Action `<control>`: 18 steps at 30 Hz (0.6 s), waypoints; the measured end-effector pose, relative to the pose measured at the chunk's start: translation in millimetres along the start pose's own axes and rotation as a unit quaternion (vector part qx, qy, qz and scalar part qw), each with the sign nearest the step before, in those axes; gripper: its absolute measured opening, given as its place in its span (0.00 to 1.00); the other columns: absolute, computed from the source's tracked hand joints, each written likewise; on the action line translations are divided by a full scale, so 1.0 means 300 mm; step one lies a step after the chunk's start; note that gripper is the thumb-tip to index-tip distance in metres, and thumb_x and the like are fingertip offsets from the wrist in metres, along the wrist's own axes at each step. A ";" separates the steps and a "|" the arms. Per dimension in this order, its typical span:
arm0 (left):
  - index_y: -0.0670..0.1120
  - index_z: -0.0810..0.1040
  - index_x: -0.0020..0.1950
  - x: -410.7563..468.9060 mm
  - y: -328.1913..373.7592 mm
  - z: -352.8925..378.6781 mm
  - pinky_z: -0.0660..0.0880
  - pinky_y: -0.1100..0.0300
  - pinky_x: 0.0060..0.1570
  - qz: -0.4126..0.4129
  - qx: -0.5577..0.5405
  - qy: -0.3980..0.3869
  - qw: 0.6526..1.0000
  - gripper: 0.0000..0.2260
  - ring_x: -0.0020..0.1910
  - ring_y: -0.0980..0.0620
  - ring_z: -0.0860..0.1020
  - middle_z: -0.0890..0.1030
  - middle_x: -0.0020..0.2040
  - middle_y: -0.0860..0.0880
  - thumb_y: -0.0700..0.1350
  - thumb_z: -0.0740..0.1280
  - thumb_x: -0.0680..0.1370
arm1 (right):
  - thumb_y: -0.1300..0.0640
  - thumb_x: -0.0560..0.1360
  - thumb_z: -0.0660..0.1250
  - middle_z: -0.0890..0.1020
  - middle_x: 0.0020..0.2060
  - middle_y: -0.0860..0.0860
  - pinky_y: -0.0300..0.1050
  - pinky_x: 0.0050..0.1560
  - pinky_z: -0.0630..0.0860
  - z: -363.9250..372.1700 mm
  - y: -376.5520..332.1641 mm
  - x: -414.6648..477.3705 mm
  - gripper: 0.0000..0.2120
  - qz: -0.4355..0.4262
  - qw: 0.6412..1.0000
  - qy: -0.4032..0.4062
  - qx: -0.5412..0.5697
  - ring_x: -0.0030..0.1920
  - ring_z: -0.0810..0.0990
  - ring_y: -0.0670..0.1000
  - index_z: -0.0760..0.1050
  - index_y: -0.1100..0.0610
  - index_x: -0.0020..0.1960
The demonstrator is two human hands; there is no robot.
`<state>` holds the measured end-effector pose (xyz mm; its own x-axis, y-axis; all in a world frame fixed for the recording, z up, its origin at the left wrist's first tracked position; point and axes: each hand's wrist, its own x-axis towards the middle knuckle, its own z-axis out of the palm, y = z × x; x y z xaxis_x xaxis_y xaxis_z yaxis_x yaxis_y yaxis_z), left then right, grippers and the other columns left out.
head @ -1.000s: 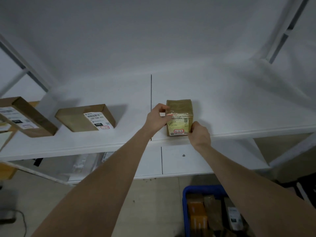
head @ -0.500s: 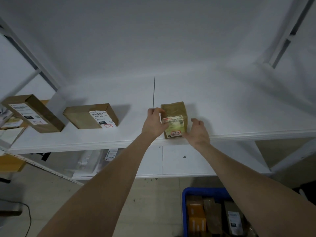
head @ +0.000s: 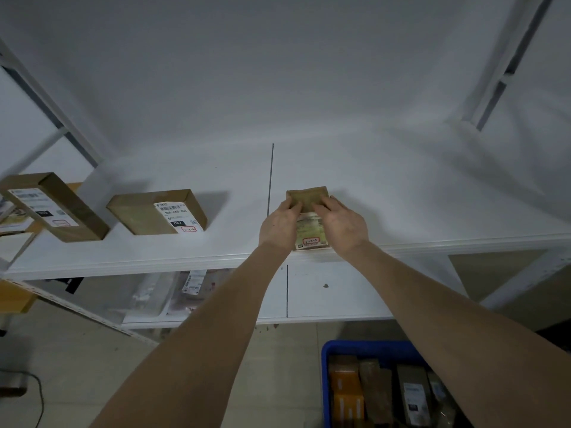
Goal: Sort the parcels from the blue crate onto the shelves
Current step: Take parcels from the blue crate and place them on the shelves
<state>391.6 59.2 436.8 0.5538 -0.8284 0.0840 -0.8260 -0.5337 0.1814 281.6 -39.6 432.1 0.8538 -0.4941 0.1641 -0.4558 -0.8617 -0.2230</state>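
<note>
Touching one parcel (head: pixel 310 234): two hands (head: pixel 279 225) (head: pixel 343 223)

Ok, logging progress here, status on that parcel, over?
Left hand, right hand: both resting on parcel. Parcel lying at shelf front edge. Nearest box well left, apart.
</note>
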 end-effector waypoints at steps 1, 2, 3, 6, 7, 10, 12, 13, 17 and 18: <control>0.45 0.72 0.66 0.009 0.006 0.005 0.76 0.52 0.54 0.002 0.001 0.002 1.000 0.19 0.57 0.46 0.76 0.70 0.67 0.47 0.38 0.66 0.75 | 0.65 0.74 0.64 0.69 0.67 0.51 0.48 0.47 0.74 -0.003 0.009 0.005 0.22 0.003 1.000 0.001 -0.003 0.66 0.69 0.52 0.70 0.56 0.67; 0.46 0.72 0.65 0.017 0.014 0.010 0.76 0.52 0.53 0.005 0.003 0.005 1.000 0.19 0.57 0.46 0.76 0.70 0.66 0.48 0.38 0.67 0.75 | 0.66 0.74 0.64 0.70 0.66 0.51 0.47 0.45 0.74 -0.005 0.018 0.012 0.21 0.008 1.000 0.000 -0.005 0.64 0.70 0.52 0.71 0.56 0.66; 0.46 0.72 0.65 0.026 0.021 0.015 0.76 0.52 0.53 0.009 0.005 0.010 1.000 0.19 0.57 0.46 0.76 0.71 0.65 0.48 0.38 0.67 0.74 | 0.66 0.74 0.64 0.70 0.65 0.51 0.47 0.45 0.74 -0.006 0.026 0.017 0.21 0.014 1.000 -0.001 -0.006 0.63 0.71 0.52 0.71 0.56 0.66; 0.46 0.72 0.65 0.053 0.036 0.024 0.75 0.54 0.53 0.021 0.006 0.021 1.000 0.18 0.58 0.48 0.75 0.71 0.65 0.48 0.38 0.67 0.75 | 0.66 0.73 0.65 0.70 0.65 0.51 0.47 0.45 0.73 -0.007 0.040 0.034 0.22 0.030 0.999 -0.009 -0.008 0.61 0.73 0.53 0.71 0.55 0.65; 0.46 0.72 0.65 0.063 0.038 0.025 0.75 0.55 0.54 0.025 0.008 0.019 0.999 0.18 0.59 0.48 0.75 0.71 0.66 0.48 0.38 0.66 0.75 | 0.66 0.73 0.65 0.70 0.65 0.51 0.47 0.44 0.73 -0.007 0.042 0.040 0.21 0.035 0.999 -0.010 -0.009 0.61 0.73 0.53 0.72 0.55 0.65; 0.45 0.72 0.65 0.084 0.036 0.024 0.75 0.54 0.54 0.029 0.011 0.014 0.999 0.19 0.57 0.47 0.76 0.71 0.65 0.47 0.39 0.67 0.75 | 0.66 0.72 0.64 0.71 0.64 0.51 0.46 0.41 0.70 -0.007 0.046 0.056 0.21 0.045 0.999 -0.011 -0.012 0.59 0.74 0.54 0.72 0.54 0.64; 0.45 0.72 0.65 0.099 0.033 0.025 0.75 0.54 0.54 0.032 0.010 0.013 0.999 0.19 0.57 0.47 0.76 0.71 0.65 0.47 0.39 0.67 0.74 | 0.66 0.72 0.65 0.71 0.63 0.50 0.45 0.40 0.68 -0.006 0.050 0.069 0.22 0.049 0.999 -0.014 -0.016 0.59 0.75 0.54 0.72 0.53 0.64; 0.45 0.71 0.65 0.107 0.032 0.026 0.74 0.54 0.55 0.033 0.007 0.013 0.999 0.19 0.57 0.47 0.76 0.71 0.65 0.47 0.39 0.67 0.75 | 0.66 0.72 0.65 0.71 0.63 0.50 0.44 0.40 0.67 -0.006 0.052 0.077 0.21 0.051 0.998 -0.015 -0.019 0.59 0.75 0.54 0.72 0.53 0.64; 0.46 0.70 0.67 0.146 0.029 0.028 0.73 0.55 0.58 0.038 0.004 0.010 0.999 0.21 0.60 0.46 0.75 0.69 0.68 0.47 0.40 0.68 0.74 | 0.64 0.72 0.66 0.71 0.64 0.50 0.45 0.41 0.70 -0.004 0.060 0.115 0.22 0.061 0.998 -0.018 -0.020 0.59 0.75 0.53 0.72 0.52 0.65; 0.46 0.70 0.67 0.156 0.028 0.028 0.73 0.55 0.58 0.038 0.003 0.009 0.999 0.21 0.60 0.46 0.75 0.69 0.68 0.47 0.41 0.68 0.75 | 0.64 0.72 0.67 0.71 0.64 0.50 0.46 0.42 0.71 -0.003 0.062 0.124 0.22 0.064 0.998 -0.017 -0.017 0.59 0.75 0.53 0.72 0.52 0.65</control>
<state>409.8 14.6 434.0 0.4912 -0.8634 0.1152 -0.8663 -0.4705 0.1680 304.6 -74.0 435.0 0.7963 -0.5960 0.1036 -0.5688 -0.7959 -0.2072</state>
